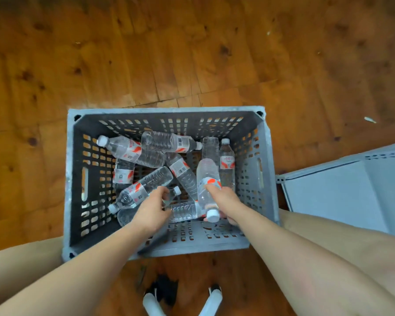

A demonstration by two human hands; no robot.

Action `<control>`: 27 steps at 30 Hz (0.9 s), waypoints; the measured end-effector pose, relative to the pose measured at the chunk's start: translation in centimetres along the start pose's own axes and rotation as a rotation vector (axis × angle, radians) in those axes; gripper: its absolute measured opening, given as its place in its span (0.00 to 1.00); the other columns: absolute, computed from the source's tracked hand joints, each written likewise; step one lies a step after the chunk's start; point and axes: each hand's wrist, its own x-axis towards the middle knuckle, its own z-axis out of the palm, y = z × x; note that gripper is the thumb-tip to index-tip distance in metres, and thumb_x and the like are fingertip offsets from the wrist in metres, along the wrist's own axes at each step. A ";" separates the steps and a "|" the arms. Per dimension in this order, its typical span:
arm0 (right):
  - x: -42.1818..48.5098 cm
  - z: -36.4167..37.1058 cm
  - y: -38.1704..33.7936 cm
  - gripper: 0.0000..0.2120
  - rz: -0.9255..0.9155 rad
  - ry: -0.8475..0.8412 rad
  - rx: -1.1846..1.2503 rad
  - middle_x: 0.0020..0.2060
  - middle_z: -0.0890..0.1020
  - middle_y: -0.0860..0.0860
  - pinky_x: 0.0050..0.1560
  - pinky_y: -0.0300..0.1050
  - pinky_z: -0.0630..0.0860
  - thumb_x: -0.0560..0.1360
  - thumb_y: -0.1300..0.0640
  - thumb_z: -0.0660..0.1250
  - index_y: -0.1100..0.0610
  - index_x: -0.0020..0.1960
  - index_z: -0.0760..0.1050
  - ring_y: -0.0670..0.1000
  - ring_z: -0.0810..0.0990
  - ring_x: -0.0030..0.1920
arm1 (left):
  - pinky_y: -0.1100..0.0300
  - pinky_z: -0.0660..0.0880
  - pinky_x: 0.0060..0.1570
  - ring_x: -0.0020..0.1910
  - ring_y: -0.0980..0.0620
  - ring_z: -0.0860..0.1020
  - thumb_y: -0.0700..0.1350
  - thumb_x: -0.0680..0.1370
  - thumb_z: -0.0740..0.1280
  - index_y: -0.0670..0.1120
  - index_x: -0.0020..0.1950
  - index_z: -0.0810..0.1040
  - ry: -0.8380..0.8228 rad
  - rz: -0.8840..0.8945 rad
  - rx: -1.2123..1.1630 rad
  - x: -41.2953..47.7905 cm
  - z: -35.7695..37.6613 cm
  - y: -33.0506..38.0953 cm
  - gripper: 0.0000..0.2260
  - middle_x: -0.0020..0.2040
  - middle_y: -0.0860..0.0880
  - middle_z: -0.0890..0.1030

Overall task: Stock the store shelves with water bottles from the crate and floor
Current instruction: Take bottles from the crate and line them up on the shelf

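Reaching down into a grey slatted crate (268, 179) on the wooden floor (192, 53), both hands are among loose water bottles. The right hand (224, 201) is wrapped round the right-hand bottle (206, 176), fingers clamped on its lower body, white cap towards the person and base tilted up over the pile. The left hand (152, 208) has thumb and fingers curled either side of the neck of the left-hand bottle (175, 192), white cap poking out past the fingertips; the grip looks closed but is partly hidden. A flat bottle (185, 210) lies across the near side of the crate, under both hands and touching the right-hand bottle. A diagonal bottle (144, 185) lies just beside the left hand, cap towards the near-left corner. Crowding the far half are more bottles: a far-left bottle (128, 149), a barcode bottle (169, 142) crossing over it, a centre bottle (183, 174) and a far-right bottle (226, 165) along the right wall. A pale metal shelf unit (351, 190) stands just right of the crate. Bare knees flank the crate; a shoe (211, 297) shows below it.
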 end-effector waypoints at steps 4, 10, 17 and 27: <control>-4.4 -0.5 -1.3 0.35 0.013 -0.409 -0.072 0.55 0.78 0.61 0.30 0.47 0.81 0.73 0.35 0.67 0.56 0.71 0.67 0.57 0.83 0.32 | 0.55 0.63 0.76 0.77 0.50 0.62 0.41 0.75 0.74 0.50 0.81 0.57 0.144 0.362 0.301 -2.6 -3.5 -0.2 0.39 0.79 0.52 0.61; -14.7 -2.2 -3.4 0.25 -0.122 -0.771 -0.297 0.36 0.82 0.53 0.28 0.41 0.75 0.77 0.35 0.63 0.56 0.58 0.77 0.49 0.78 0.30 | 0.57 0.62 0.75 0.75 0.54 0.66 0.64 0.72 0.71 0.50 0.78 0.64 0.124 0.638 0.446 -8.5 -5.6 1.0 0.39 0.76 0.53 0.69; -21.2 -5.4 0.5 0.34 -0.356 -0.536 0.208 0.44 0.84 0.59 0.44 0.49 0.79 0.82 0.33 0.50 0.59 0.53 0.84 0.56 0.83 0.42 | 0.59 0.80 0.53 0.51 0.62 0.81 0.54 0.68 0.79 0.57 0.61 0.74 0.053 0.337 -0.215 -18.2 -4.8 4.9 0.25 0.53 0.58 0.83; -27.6 1.3 10.7 0.23 -0.686 -0.353 0.318 0.53 0.87 0.53 0.60 0.54 0.81 0.74 0.43 0.73 0.57 0.61 0.79 0.55 0.85 0.56 | 0.52 0.80 0.51 0.47 0.45 0.84 0.43 0.74 0.74 0.47 0.62 0.77 -0.208 0.229 -0.640 -31.3 -0.7 5.3 0.17 0.46 0.46 0.85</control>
